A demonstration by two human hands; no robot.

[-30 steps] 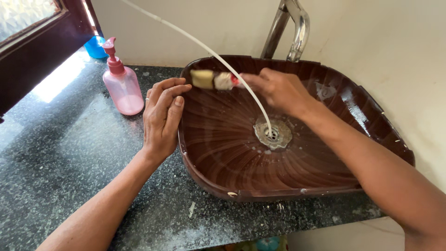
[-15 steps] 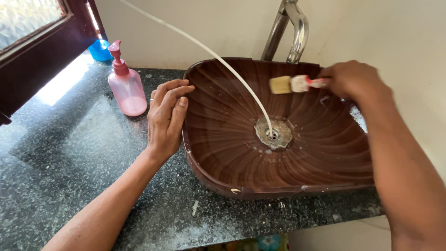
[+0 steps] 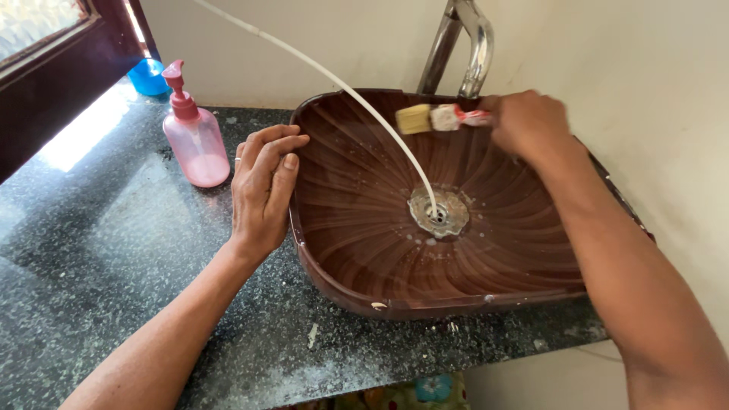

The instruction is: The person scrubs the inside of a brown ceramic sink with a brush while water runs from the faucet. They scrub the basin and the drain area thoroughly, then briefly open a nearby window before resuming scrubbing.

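Observation:
My right hand grips the red handle of a small paintbrush with pale bristles, held over the far side of a brown ribbed wash basin, just below the tap. My left hand rests flat on the basin's left rim, fingers together, holding nothing. A thin white tube runs from the upper left down into the metal drain at the basin's middle.
A pink pump bottle stands on the dark speckled counter left of the basin, with a blue container behind it by a dark window frame. A chrome tap rises behind the basin against a pale wall.
My right hand swept the brush from the basin's far left across to the right, then back left toward the tap. The left hand stayed on the rim.

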